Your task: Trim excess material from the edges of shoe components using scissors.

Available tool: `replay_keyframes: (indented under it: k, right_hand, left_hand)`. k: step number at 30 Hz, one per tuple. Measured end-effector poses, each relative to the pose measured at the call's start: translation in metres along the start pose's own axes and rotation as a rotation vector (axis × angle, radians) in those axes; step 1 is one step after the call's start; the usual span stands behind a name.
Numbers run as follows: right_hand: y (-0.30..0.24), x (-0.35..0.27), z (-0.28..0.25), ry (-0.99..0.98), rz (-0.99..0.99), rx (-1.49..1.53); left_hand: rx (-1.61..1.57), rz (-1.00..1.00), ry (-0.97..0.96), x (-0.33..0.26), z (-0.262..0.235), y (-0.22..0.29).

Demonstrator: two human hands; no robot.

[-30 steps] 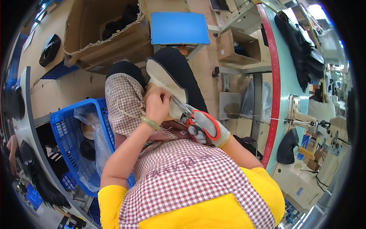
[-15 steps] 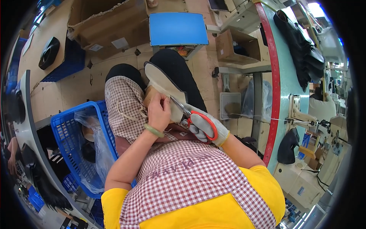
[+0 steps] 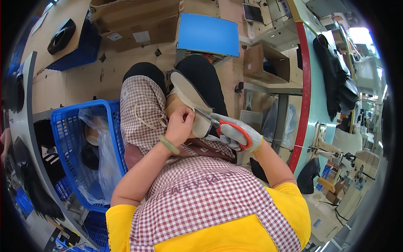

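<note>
Tan tiled floor [image 3: 84,87], red-edged green workbench [image 3: 315,105]

Right side's decent, there's room to slip between the right edge of the lap [image 3: 140,101] and the bench [image 3: 317,94] leg [image 3: 282,110]. Left edge is cramped, blue basket [image 3: 113,126] right beside it. Past the knees [image 3: 195,64], a blue-topped stand [image 3: 208,34] and big cardboard box [image 3: 134,23] block things. Scissors [image 3: 215,123] crowd the lap's right half.

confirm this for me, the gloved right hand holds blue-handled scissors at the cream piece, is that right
Not blue-handled: the head view shows red-handled scissors. The gloved right hand does hold them at the cream piece.
</note>
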State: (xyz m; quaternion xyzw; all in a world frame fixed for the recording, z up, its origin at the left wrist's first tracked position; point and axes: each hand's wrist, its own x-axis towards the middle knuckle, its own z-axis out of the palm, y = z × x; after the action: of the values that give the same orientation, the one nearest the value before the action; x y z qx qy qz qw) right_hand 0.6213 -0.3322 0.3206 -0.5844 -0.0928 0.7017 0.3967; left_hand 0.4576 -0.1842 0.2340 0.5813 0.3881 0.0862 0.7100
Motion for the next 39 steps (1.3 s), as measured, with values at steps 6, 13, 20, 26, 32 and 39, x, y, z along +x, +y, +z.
replay_keyframes:
  k: [6,13,20,26,32,39]
  right_hand:
    - [0.001,0.002,-0.014,-0.103,0.165,0.443]
    - [-0.015,0.004,0.006,-0.055,0.091,0.139]
    - [-0.019,0.010,0.022,0.090,0.063,0.037]
    - [-0.026,0.016,0.020,0.128,0.143,0.148]
    - [-0.043,0.034,0.035,0.185,0.164,0.054]
    - [-0.046,0.057,0.039,0.175,0.182,0.007]
  left_hand:
    - [-0.006,0.027,-0.034,0.002,-0.003,-0.004]
    - [0.009,-0.029,-0.118,0.007,-0.010,-0.009]
    - [0.049,-0.012,-0.270,0.012,-0.022,-0.001]
    - [0.216,0.044,-0.345,0.010,-0.029,0.019]
    - [0.170,0.251,-0.489,0.010,-0.034,0.007]
    - [0.208,0.319,-0.513,0.002,-0.037,0.010]
